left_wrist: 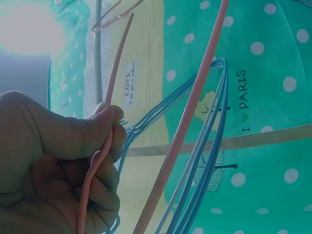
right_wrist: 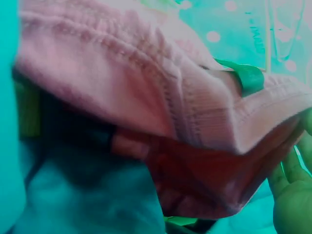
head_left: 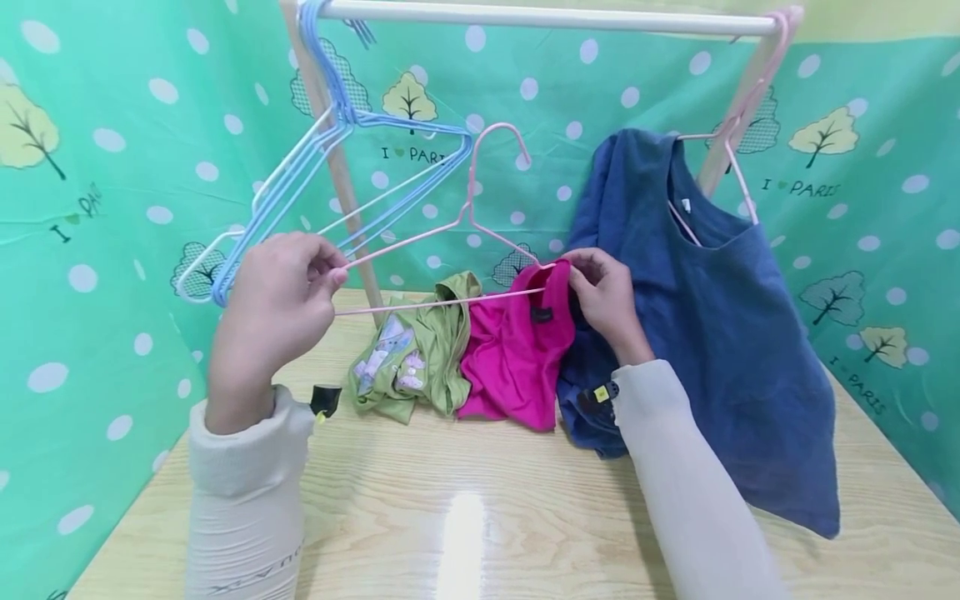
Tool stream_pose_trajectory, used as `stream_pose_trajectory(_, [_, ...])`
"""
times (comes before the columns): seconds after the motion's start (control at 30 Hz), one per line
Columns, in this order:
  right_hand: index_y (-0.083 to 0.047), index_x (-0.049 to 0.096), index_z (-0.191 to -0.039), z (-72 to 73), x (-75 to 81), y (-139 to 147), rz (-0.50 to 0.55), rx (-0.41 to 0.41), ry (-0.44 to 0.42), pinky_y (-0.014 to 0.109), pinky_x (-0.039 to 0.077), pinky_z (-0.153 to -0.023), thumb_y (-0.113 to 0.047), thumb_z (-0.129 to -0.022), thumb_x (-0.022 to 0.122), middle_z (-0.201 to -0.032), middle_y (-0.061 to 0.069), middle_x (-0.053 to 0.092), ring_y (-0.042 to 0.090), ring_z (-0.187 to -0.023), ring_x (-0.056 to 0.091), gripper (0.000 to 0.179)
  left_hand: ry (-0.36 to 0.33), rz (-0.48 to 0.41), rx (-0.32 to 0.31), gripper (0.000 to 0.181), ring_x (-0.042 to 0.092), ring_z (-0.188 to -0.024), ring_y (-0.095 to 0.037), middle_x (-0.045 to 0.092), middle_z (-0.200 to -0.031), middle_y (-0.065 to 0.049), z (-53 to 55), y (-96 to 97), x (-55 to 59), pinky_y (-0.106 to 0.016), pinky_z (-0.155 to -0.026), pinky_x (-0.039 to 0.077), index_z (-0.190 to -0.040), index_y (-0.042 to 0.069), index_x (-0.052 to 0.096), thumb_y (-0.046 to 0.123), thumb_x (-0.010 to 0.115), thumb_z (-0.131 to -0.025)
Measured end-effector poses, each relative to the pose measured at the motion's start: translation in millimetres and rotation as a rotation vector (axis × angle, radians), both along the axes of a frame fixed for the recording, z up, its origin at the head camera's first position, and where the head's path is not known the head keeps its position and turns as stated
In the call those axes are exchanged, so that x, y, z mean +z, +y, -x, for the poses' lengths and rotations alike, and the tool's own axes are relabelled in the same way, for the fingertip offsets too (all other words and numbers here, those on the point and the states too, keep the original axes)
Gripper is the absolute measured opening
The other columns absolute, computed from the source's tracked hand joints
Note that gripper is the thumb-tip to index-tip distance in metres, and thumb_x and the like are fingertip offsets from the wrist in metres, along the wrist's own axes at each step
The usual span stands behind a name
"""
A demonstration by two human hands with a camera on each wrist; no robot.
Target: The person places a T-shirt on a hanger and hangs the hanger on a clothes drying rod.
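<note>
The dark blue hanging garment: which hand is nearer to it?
Right. The right hand appears in front of the dark blue garment, holding the magenta garment; the left hand is farther away, gripping the pink hanger.

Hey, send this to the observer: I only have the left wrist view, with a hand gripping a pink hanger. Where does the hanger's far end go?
Observer: In the head view, the pink hanger's far end runs to the opening of a magenta garment; its very tip is hidden.
Operator: Okay, and what's the right hand doing?
Observer: The right hand pinches the magenta garment's edge by that opening.
Operator: Got it. Is anything lying just left of that garment?
Observer: Yes, a green garment lies on the table there, as the head view shows it.
</note>
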State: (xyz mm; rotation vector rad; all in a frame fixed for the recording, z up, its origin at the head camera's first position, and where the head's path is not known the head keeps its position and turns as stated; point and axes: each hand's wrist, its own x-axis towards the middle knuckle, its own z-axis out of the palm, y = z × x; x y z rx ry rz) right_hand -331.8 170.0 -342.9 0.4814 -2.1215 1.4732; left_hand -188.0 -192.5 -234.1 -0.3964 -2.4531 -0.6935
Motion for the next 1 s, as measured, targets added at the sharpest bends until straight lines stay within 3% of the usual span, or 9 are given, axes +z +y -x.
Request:
stream_pose_trajectory(0.1, [0.003,0.073,-0.116,-2.1,0.6,0.2,-0.019,0.0,0.081,0.015,0.053,-0.081,-0.003,-0.103,0.06,-0.11,0.02,0.072,0.015,-0.093,0.067,0.02,0.012,-0.003,-0.005,0.004,0.056,-0.082,-0.03,0.066,-0.086,-0.016,0.5,0.4,0.8,-0.041,-0.073,0.042,-0.095,-0.003,0.07,-0.001,0.067,-0.095])
stream_pose_trajectory(0.3, [0.002,0.071,-0.124,-6.4,2.4,-2.9,-0.157,-0.01,0.218,0.014,0.049,-0.088,-0.001,-0.106,0.051,-0.111,0.019,0.07,0.028,-0.101,0.066,0.027,0.027,-0.014,-0.017,0.004,0.055,-0.082,-0.029,0.066,-0.085,-0.015,0.2,-0.2,0.9,-0.039,-0.073,0.04,-0.094,-0.002,0.07,-0.001,0.067,-0.095])
stream_pose_trajectory(0.53, [0.006,0.063,-0.117,-11.6,2.5,-4.6,-0.06,0.017,0.155,0.015,0.051,-0.071,-0.005,-0.104,0.058,-0.103,0.019,0.071,0.015,-0.082,0.063,0.018,0.047,-0.014,-0.033,0.003,0.056,-0.08,-0.028,0.066,-0.085,-0.014,0.1,-2.5,-1.6,-0.038,-0.073,0.041,-0.093,-0.001,0.07,-0.002,0.068,-0.095])
stream_pose_trajectory(0.7, [0.002,0.072,-0.106,-14.7,4.6,-1.9,-0.02,-0.015,0.162,0.015,0.055,-0.072,-0.009,-0.098,0.067,-0.097,0.015,0.073,0.011,-0.078,0.066,0.014,0.059,-0.024,-0.04,0.003,0.056,-0.08,-0.028,0.066,-0.085,-0.014,0.4,-3.5,-1.7,-0.038,-0.074,0.041,-0.094,-0.001,0.071,-0.003,0.068,-0.094])
stream_pose_trajectory(0.9, [0.002,0.077,-0.109,-14.5,5.9,-1.3,-0.17,-0.006,0.264,0.012,0.05,-0.072,-0.003,-0.099,0.065,-0.104,0.015,0.075,0.019,-0.081,0.066,0.016,0.086,-0.034,-0.033,0.003,0.056,-0.079,-0.027,0.067,-0.083,-0.015,0.7,-5.9,-2.0,-0.037,-0.073,0.04,-0.094,-0.002,0.071,-0.003,0.069,-0.093])
stream_pose_trajectory(1.0, [0.001,0.076,-0.115,-15.7,6.5,-0.1,-0.27,0.026,0.296,0.019,0.05,-0.072,0.007,-0.095,0.063,-0.111,0.015,0.074,0.022,-0.087,0.065,0.025,0.098,-0.033,-0.025,0.003,0.056,-0.078,-0.027,0.067,-0.083,-0.015,0.5,-7.7,-2.2,-0.036,-0.071,0.039,-0.094,-0.002,0.071,-0.003,0.068,-0.093])
